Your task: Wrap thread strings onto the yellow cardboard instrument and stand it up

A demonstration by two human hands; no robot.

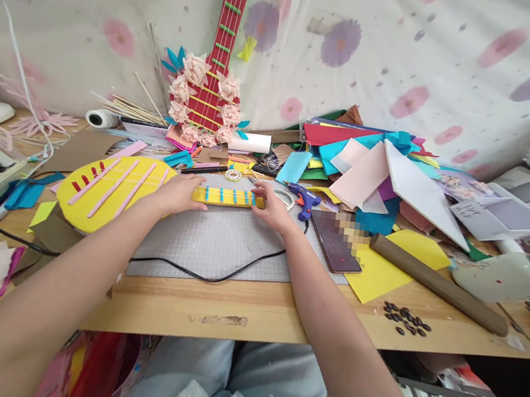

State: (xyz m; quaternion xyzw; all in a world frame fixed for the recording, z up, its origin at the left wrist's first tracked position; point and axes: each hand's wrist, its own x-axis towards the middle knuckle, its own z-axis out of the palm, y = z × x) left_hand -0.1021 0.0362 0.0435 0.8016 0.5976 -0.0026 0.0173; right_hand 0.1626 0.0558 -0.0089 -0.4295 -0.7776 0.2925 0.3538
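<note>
A yellow handmade craft guitar [93,205] lies on its back across the left of the table, its neck pointing right. Pink strips and small red pieces decorate its round body. Blue bands cross its neck [229,196], and thin strings run along it. My left hand [178,195] is closed over the neck near the body, thumb on the near side. With thumb and fingers, my right hand [271,208] grips the neck's far right end, hiding its tip. Beneath the neck is a grey cutting mat [220,245].
A blue glue gun [302,200], a phone [335,241] and a brown roller [437,283] lie to the right, near black beads [405,319]. A red craft guitar [214,81] leans at the back beside piled coloured paper [357,149]. A black cable [215,279] crosses the mat.
</note>
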